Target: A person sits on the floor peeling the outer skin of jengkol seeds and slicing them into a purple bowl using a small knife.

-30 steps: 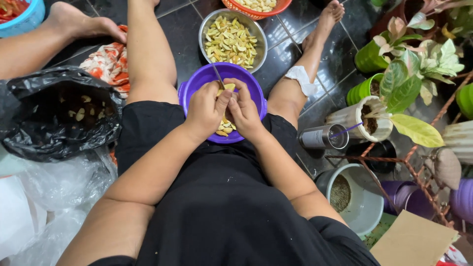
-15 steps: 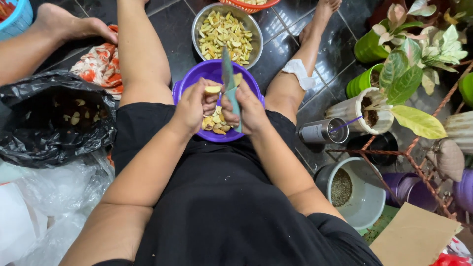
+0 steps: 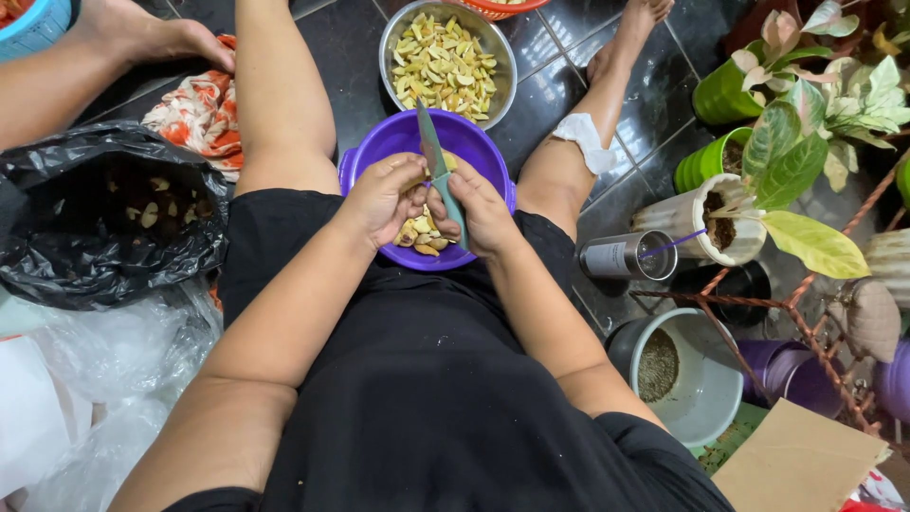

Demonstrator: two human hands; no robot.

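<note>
Item: my right hand [image 3: 488, 213], grip closed on green knife [image 3: 438, 171]; my left hand [image 3: 384, 194] pinching a fruit piece over purple bowl [image 3: 474, 142]. Risk: blade slipping toward fingers.

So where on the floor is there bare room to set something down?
Bare tile shows between the left leg and the steel bowl, and more between that bowl and the right leg. It is crowded at the right among pots and at the left by the black bag.
</note>
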